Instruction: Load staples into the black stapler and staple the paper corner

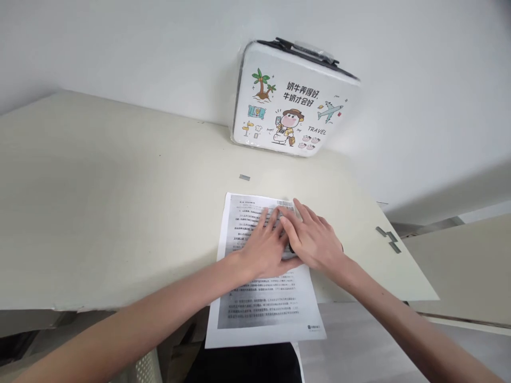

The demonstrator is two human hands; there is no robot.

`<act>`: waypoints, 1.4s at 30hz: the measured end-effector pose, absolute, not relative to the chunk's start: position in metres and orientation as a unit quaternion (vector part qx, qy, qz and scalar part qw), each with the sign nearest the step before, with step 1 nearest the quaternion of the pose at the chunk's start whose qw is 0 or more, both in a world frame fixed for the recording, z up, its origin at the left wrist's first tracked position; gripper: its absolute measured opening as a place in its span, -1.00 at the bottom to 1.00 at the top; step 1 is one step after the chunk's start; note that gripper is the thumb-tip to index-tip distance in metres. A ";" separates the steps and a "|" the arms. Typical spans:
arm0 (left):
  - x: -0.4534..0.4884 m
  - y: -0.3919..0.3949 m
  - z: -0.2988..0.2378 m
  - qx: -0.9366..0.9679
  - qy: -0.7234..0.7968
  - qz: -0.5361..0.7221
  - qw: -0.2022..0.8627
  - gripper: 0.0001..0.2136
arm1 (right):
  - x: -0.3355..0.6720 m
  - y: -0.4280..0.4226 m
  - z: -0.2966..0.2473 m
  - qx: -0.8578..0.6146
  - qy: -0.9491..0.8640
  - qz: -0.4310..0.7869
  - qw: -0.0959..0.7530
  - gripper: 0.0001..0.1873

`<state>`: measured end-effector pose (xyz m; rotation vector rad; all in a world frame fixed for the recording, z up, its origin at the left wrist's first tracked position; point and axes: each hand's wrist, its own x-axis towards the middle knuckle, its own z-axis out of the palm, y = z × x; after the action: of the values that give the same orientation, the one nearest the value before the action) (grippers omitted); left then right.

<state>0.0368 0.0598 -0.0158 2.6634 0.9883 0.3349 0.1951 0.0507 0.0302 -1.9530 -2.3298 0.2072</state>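
Surface (99, 213): cream, against a white wall.
Left hand (265, 247): grip open, flat on printed sheet (263, 314) overhanging the near edge.
Right hand (313, 239): grip open, flat, touching left fingers.
Behind: cartoon travel case (295, 101).
Right: staple strips (388, 238).

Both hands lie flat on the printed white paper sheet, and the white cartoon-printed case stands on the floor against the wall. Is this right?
Not quite: the head view shows the white cartoon-printed case standing on the cream table, not the floor, against the wall. The left hand and right hand do lie flat on the printed white paper sheet.
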 end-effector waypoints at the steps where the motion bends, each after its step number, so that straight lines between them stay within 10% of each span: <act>1: 0.037 0.060 -0.016 0.922 0.342 0.116 0.141 -0.14 | 0.195 0.051 0.029 -0.638 -0.766 0.062 0.043 -0.35; 12: 0.020 0.055 -0.009 0.911 0.361 0.114 0.161 -0.07 | 0.195 0.051 0.028 -0.633 -0.768 0.073 0.063 -0.35; 19: -0.073 0.029 0.002 0.898 0.408 0.103 0.130 -0.22 | 0.231 0.023 0.029 -0.566 -0.751 0.136 0.313 -0.47; 42: -0.111 -0.014 0.014 0.873 0.462 0.130 0.088 -0.41 | 0.314 -0.005 -0.019 -0.660 -0.592 0.189 0.422 -0.49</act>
<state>-0.1109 -0.0143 0.0136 2.5981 1.3747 0.3870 0.3139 -0.0046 -0.0190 -1.6513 -1.4833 0.4730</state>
